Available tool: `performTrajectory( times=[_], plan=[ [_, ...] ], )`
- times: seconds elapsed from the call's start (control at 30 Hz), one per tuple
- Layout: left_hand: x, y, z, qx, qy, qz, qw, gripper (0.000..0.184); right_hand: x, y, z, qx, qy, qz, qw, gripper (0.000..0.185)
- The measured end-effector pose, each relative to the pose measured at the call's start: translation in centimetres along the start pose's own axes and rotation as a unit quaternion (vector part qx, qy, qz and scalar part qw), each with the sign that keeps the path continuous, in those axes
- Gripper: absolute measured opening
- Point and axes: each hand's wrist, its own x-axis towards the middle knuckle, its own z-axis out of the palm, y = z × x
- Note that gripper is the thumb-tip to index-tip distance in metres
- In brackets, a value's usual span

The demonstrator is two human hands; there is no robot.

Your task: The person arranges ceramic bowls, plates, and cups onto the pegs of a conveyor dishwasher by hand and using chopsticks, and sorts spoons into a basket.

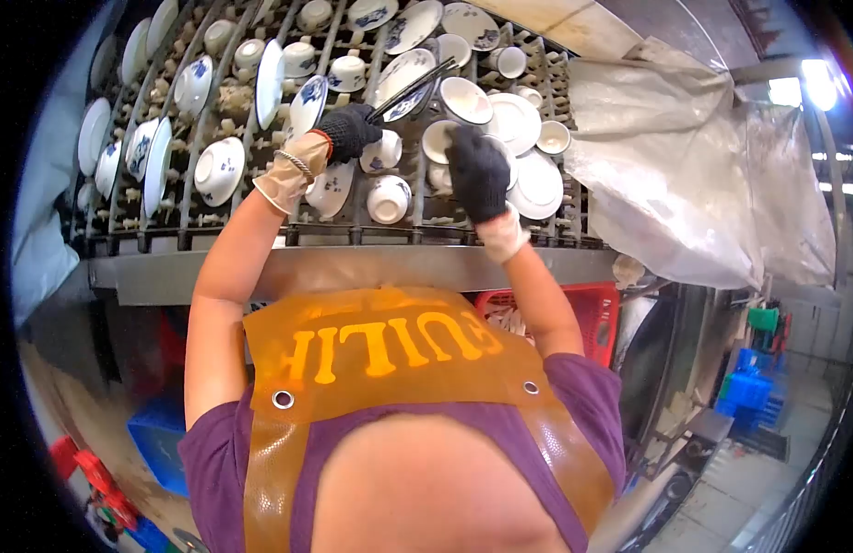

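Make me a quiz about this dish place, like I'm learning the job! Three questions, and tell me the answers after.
1. Fill in the blank: the dark sticks are in the person's ___ hand.
2. True or false: the brown apron has yellow letters on it.
3. Which is closest to the right hand? A) a blue crate B) white dishes C) the apron

Key: 1. left; 2. true; 3. B

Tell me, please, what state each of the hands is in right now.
Left hand: closed, holding thin dark sticks.
Right hand: at the white dishes; whether it grips one cannot be told.
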Motion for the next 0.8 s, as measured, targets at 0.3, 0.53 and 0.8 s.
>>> performTrajectory(
  times=[0.3, 0.53, 0.8],
  plan=[
    [-1.1, 4.0, -1.5, -0.317, 0.049, -0.059, 0.945, 0.047, 7.9, 8.6, 4.2, 0.082, -0.144, 0.027, 0.986, 0.045],
    [0.5, 0.7, -4.5, -0.151, 0.147, 0.097, 0.973, 0.030, 8.6, 12.3, 3.1, 0.177, -0.010, -0.096, 0.979, 0.031],
    [2.1, 1.7, -2.4, 0.286, 0.219, 0.027, 0.932, 0.022, 10.0, 20.4, 5.5, 0.251, 0.160, 0.166, 0.940, 0.028]
  ],
)
